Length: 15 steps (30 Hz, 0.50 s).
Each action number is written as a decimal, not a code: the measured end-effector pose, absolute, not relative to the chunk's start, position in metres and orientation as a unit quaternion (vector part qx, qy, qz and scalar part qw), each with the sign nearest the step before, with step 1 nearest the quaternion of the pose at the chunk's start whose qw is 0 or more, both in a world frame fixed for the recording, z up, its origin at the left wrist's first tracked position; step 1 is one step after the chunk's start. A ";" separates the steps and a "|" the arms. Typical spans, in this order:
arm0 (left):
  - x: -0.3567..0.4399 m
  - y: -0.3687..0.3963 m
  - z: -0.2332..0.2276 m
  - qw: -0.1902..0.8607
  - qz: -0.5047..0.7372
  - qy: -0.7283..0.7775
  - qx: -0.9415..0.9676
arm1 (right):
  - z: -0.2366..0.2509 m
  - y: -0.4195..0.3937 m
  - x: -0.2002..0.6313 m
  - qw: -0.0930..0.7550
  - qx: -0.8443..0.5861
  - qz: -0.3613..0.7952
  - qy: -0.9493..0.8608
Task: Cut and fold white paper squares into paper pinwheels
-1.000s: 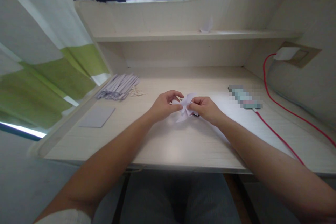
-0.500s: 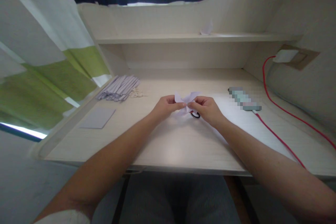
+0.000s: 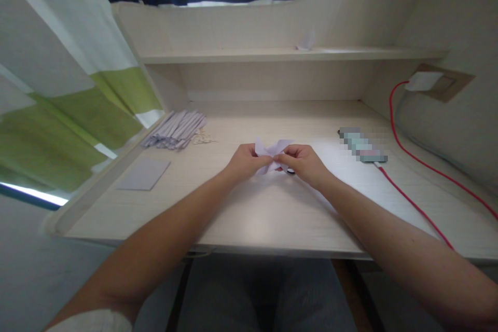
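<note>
A small folded piece of pale lilac paper (image 3: 270,149) with pointed flaps is pinched between both my hands over the middle of the light wooden desk (image 3: 249,212). My left hand (image 3: 244,162) grips its left side with thumb and fingers. My right hand (image 3: 303,162) grips its right side, fingertips meeting the left hand's. A small dark ring-like object (image 3: 290,170) lies on the desk just under my right hand, mostly hidden.
A pile of folded lilac paper strips (image 3: 175,128) lies at the back left, a flat lilac sheet (image 3: 143,174) nearer the left edge. A phone (image 3: 362,144) on a red cable (image 3: 412,202) lies to the right on a white sheet. A shelf (image 3: 288,54) runs above.
My left hand has closed in on the paper from open fingers to a pinch. The paper was lifted and turned slightly, its flaps now pointing up between the fingertips.
</note>
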<state>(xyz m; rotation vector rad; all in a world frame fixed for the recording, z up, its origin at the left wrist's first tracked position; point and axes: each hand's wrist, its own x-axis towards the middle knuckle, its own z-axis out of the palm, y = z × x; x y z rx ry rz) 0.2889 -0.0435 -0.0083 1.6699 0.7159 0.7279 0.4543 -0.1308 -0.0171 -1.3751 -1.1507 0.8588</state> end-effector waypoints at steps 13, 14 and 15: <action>0.290 -0.038 -0.009 0.596 0.295 0.321 0.675 | -0.024 -0.127 0.463 0.547 -0.576 0.389 -0.466; 0.290 -0.037 -0.009 0.595 0.294 0.321 0.676 | -0.023 -0.127 0.463 0.547 -0.573 0.392 -0.467; 0.290 -0.037 -0.009 0.594 0.293 0.321 0.677 | -0.022 -0.127 0.463 0.548 -0.571 0.394 -0.468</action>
